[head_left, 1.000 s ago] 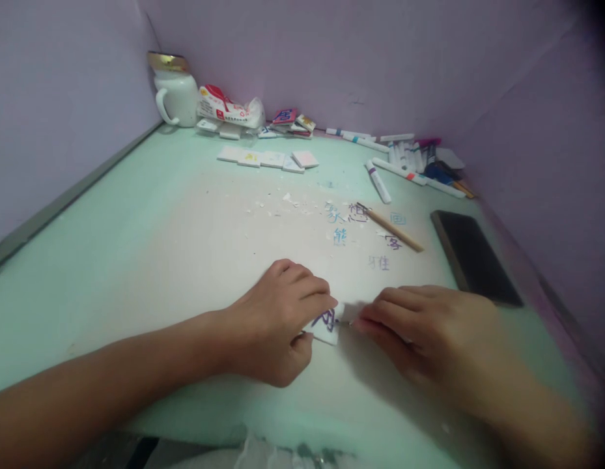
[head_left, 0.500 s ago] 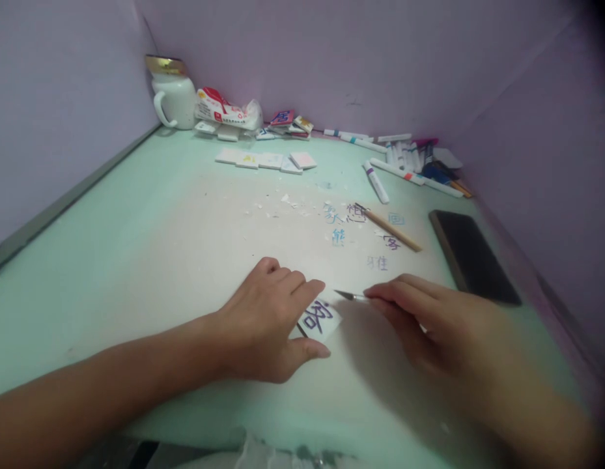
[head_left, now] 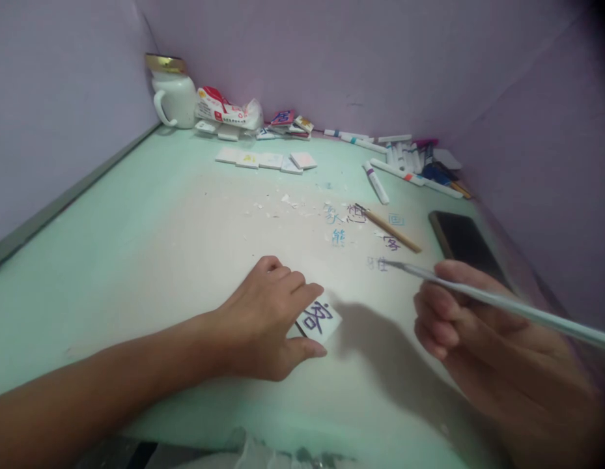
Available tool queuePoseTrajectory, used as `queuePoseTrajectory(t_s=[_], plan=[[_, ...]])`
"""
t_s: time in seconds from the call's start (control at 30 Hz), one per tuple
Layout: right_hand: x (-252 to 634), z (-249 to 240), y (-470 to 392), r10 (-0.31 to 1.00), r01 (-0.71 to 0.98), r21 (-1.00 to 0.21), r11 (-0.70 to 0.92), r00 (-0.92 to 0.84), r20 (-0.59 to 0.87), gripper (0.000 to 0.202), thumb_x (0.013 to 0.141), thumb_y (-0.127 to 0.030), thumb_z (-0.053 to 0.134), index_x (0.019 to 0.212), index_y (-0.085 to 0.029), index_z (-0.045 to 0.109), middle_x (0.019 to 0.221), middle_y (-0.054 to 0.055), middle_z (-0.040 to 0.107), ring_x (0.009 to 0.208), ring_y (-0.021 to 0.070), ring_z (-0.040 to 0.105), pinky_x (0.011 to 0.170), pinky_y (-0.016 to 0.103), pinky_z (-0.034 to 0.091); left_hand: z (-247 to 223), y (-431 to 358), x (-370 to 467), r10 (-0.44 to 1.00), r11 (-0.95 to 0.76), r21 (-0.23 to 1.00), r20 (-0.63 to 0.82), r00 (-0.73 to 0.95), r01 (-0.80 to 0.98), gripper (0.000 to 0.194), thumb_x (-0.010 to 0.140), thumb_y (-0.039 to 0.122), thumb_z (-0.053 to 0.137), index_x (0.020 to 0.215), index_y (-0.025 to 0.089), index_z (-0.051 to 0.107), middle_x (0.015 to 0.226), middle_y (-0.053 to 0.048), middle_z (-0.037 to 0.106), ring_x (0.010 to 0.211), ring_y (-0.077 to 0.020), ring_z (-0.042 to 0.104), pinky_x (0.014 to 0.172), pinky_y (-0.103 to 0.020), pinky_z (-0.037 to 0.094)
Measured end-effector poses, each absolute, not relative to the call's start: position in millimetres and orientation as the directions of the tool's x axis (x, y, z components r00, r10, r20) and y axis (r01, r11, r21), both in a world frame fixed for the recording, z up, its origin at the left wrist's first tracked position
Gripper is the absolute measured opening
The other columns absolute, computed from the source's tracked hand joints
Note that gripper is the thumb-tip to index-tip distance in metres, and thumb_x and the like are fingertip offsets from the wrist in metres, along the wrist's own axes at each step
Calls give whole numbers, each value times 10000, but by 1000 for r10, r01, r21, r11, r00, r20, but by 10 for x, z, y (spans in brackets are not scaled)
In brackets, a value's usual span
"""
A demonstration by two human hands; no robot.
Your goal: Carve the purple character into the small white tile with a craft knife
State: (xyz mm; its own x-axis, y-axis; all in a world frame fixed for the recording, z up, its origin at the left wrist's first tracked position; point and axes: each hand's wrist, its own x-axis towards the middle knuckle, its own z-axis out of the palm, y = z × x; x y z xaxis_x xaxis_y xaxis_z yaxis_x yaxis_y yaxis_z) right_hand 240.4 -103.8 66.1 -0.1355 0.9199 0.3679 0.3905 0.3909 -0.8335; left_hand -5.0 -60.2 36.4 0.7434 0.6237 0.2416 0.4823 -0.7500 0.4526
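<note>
A white square tile (head_left: 329,320) with a purple Chinese character lies on the table, partly hidden by my left hand (head_left: 270,322). The index finger and thumb of that hand grip it at opposite edges. Over to the right, my right hand (head_left: 471,319) is raised above the table and closed round a craft knife (head_left: 482,296). The knife has a thin pale handle, which slants down to the right past the frame edge, and its pointed blade (head_left: 397,264) is directed left. It is clear of the tile.
A brown stick-like tool (head_left: 393,229) lies among handwritten characters and white crumbs (head_left: 285,198). To the right rests a phone (head_left: 461,238). Along the back are a lidded mug (head_left: 178,101), a tissue pack (head_left: 228,111), white tiles (head_left: 248,158) and several markers (head_left: 376,182).
My right hand has lifted away from the tile, to the right, and turned, so the knife's long handle now shows. My left hand stays on the tile.
</note>
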Motion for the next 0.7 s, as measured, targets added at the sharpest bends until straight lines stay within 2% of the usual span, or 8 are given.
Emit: queuePoseTrajectory(t_s=[0.07, 0.1, 0.13, 0.17, 0.23, 0.37, 0.53, 0.7], plan=[[2376, 595, -1099, 968, 108, -966, 235, -111, 223, 225, 911, -425, 555, 1104, -354, 646, 692, 9, 609, 472, 155, 597, 335, 253, 414, 368, -597, -52, 622, -748, 456, 231, 748, 482, 489, 782, 438, 659, 1121, 96, 574, 797, -51, 552, 738, -199, 471, 863, -427, 331], [2345, 566, -1141, 979, 70, -979, 190, -92, 183, 197, 909, -428, 560, 1035, -332, 677, 692, 10, 626, 482, 152, 603, 372, 260, 449, 370, -594, -53, 622, -748, 455, 226, 749, 484, 497, 779, 440, 665, 1127, 98, 571, 802, -51, 555, 746, -202, 475, 866, -428, 332], [2308, 539, -1185, 992, 125, -985, 116, 24, 120, 162, 919, -377, 562, 1014, -333, 686, 714, 11, 647, 549, 162, 626, 457, 280, 495, 372, -591, -54, 623, -747, 453, 222, 750, 486, 502, 778, 441, 670, 1131, 100, 567, 805, -50, 557, 751, -204, 478, 867, -429, 334], [2270, 511, -1227, 985, 180, -974, 139, 77, 154, 161, 924, -366, 560, 995, -337, 700, 681, 0, 647, 563, 158, 624, 501, 283, 505, 373, -588, -56, 622, -748, 451, 219, 752, 487, 504, 775, 441, 676, 1131, 103, 565, 805, -49, 557, 752, -204, 480, 865, -428, 336], [2205, 457, -1293, 972, 258, -944, 207, 57, 228, 172, 923, -345, 564, 989, -329, 723, 664, -1, 652, 548, 147, 604, 489, 267, 487, 375, -583, -58, 622, -747, 450, 215, 753, 489, 494, 773, 447, 682, 1117, 112, 567, 793, -42, 553, 745, -202, 478, 856, -422, 341], [2128, 374, -1340, 951, 278, -911, 304, -29, 309, 163, 903, -264, 588, 959, -299, 736, 633, 1, 643, 523, 141, 597, 430, 243, 463, 367, -581, -56, 625, -746, 453, 222, 749, 488, 456, 787, 457, 669, 1085, 126, 569, 790, -39, 553, 743, -200, 479, 846, -414, 346], [2011, 391, -1338, 960, 337, -928, 157, 169, 224, 67, 831, -273, 677, 799, -269, 735, 564, -9, 636, 447, 134, 569, 384, 233, 455, 346, -582, -42, 626, -747, 451, 230, 745, 488, 411, 792, 457, 646, 1048, 145, 570, 780, -38, 548, 733, -202, 479, 838, -410, 337], [1967, 412, -1331, 978, 295, -955, 35, 189, 94, 16, 810, -274, 699, 812, -259, 694, 552, -24, 642, 449, 131, 577, 394, 218, 455, 366, -588, -38, 637, -735, 455, 210, 742, 502, 419, 777, 454, 669, 1037, 138, 580, 782, -38, 550, 736, -205, 485, 846, -406, 324]])
